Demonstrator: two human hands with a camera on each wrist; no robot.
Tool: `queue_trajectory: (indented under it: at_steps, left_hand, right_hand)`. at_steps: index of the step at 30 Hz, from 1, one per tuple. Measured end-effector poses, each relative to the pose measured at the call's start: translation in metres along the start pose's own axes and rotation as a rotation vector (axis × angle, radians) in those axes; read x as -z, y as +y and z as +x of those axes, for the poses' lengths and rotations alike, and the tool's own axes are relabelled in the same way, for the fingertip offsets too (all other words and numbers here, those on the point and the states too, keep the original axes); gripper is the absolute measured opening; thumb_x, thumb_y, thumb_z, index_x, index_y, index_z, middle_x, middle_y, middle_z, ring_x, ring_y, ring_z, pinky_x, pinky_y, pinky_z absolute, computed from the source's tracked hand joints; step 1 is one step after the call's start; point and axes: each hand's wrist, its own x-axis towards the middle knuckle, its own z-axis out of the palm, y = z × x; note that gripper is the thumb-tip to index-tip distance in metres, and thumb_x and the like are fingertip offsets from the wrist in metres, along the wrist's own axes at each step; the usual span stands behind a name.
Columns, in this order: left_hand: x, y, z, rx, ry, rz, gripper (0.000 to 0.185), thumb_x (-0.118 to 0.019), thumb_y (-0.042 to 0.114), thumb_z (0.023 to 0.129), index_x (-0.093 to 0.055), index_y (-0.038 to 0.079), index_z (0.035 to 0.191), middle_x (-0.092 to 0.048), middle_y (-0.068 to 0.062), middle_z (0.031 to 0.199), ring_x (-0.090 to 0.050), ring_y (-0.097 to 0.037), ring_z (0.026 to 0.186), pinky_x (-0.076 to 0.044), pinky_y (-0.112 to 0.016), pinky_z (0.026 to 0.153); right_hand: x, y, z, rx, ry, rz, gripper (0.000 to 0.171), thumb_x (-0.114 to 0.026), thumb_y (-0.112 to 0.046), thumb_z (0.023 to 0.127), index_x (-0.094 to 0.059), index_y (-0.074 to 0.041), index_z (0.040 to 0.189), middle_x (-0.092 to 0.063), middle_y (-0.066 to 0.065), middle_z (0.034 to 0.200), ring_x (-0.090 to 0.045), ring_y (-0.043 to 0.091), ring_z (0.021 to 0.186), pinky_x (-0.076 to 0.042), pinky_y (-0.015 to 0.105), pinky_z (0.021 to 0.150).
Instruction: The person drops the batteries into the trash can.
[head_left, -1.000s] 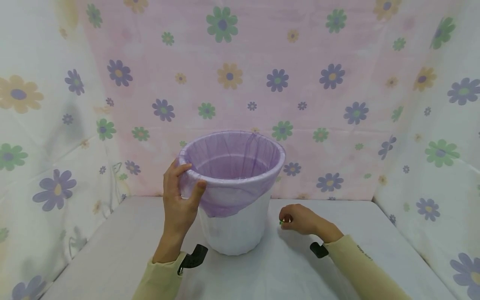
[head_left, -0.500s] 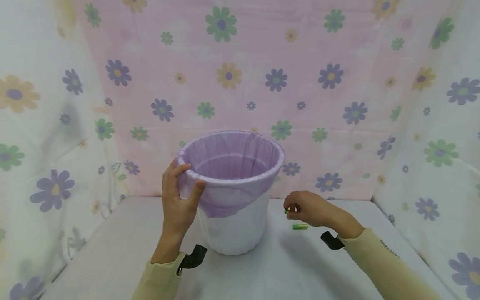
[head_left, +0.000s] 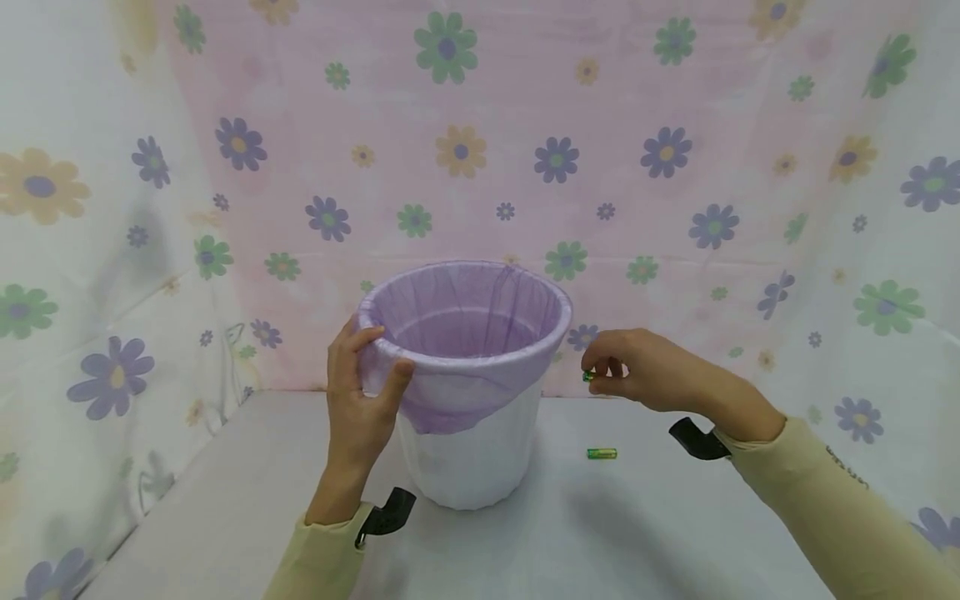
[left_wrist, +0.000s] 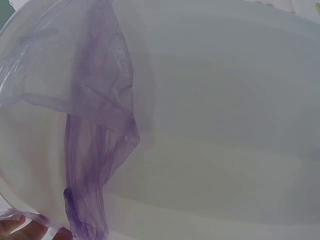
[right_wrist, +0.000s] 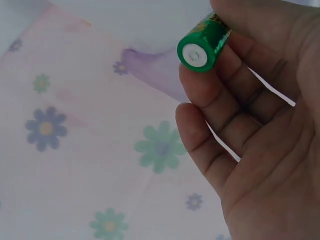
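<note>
A pale grey table [head_left: 225,500] carries a second green cylindrical battery [head_left: 602,453], which lies on its side right of the table's middle, toward the far edge. A floral cloth backdrop [head_left: 675,208], pink behind and white at the two sides, printed with purple, green and yellow flowers, hangs along the far, left and right edges.

Small green battery [head_left: 588,376] held aloft beside the purple-lined white bin [head_left: 472,450]
</note>
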Motion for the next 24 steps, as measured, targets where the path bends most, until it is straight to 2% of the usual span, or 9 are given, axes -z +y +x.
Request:
queue_trajectory:
  at_steps: [12, 19, 24]
  left_hand:
    - [-0.002, -0.001, 0.000, -0.012, 0.006, 0.004, 0.044, -0.069, 0.007, 0.084, -0.050, -0.004, 0.122, -0.034, -0.026, 0.142, -0.037, -0.032, 0.126, -0.036, -0.062, 0.097]
    - [-0.001, -0.001, 0.001, -0.012, 0.009, 0.010, 0.044, -0.069, 0.007, 0.084, -0.050, -0.003, 0.122, -0.034, -0.026, 0.142, -0.037, -0.033, 0.127, -0.035, -0.063, 0.097]
    - [-0.001, 0.000, 0.001, -0.015, 0.006, 0.012, 0.044, -0.069, 0.007, 0.084, -0.050, -0.003, 0.122, -0.035, -0.025, 0.142, -0.036, -0.033, 0.127, -0.035, -0.064, 0.097]
  right_hand:
    - [0.046, -0.024, 0.029, 0.075, 0.085, -0.021, 0.015, -0.072, -0.008, 0.085, -0.066, -0.013, 0.098, -0.061, -0.009, 0.089, -0.054, 0.007, 0.075, -0.048, 0.027, 0.067]
    - [0.052, -0.035, 0.057, 0.107, 0.065, -0.017, 0.012, -0.072, -0.011, 0.086, -0.067, -0.010, 0.097, -0.063, -0.006, 0.089, -0.055, 0.010, 0.076, -0.049, 0.029, 0.068]
    - [0.050, -0.038, 0.075, 0.077, 0.051, 0.001, 0.012, -0.072, -0.014, 0.086, -0.067, -0.012, 0.097, -0.062, -0.005, 0.086, -0.055, 0.012, 0.078, -0.048, 0.031, 0.070]
